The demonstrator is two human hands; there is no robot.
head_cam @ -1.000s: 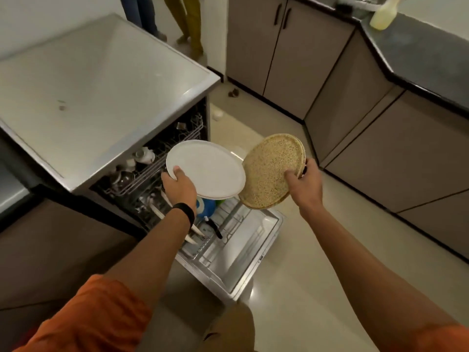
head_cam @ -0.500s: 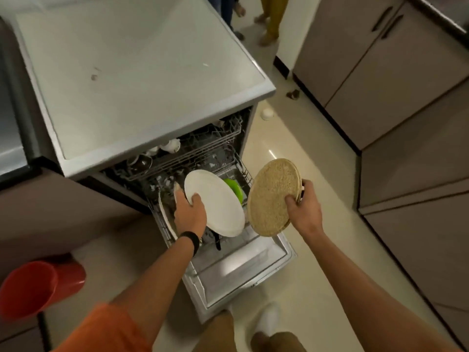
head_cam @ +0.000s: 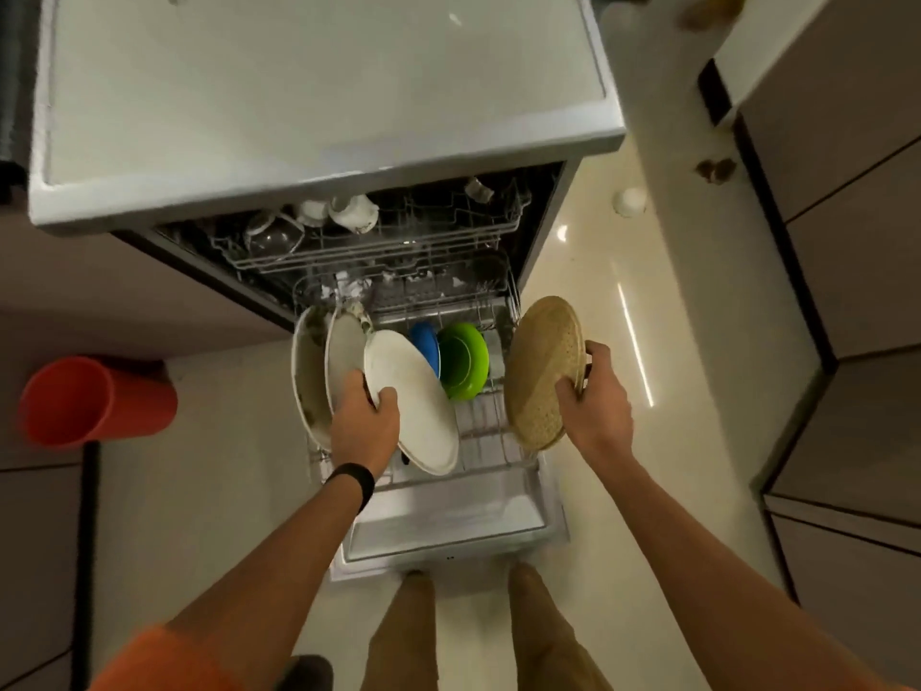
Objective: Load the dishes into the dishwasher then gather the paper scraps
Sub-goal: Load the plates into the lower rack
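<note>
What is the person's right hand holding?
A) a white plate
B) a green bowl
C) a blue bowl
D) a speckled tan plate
D: the right hand grips the speckled tan plate by its edge, while the left hand holds the white plate at the lower rack.

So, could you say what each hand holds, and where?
The white plate, left rim, in the left hand; speckled tan plate, right rim, in the right hand.
</note>
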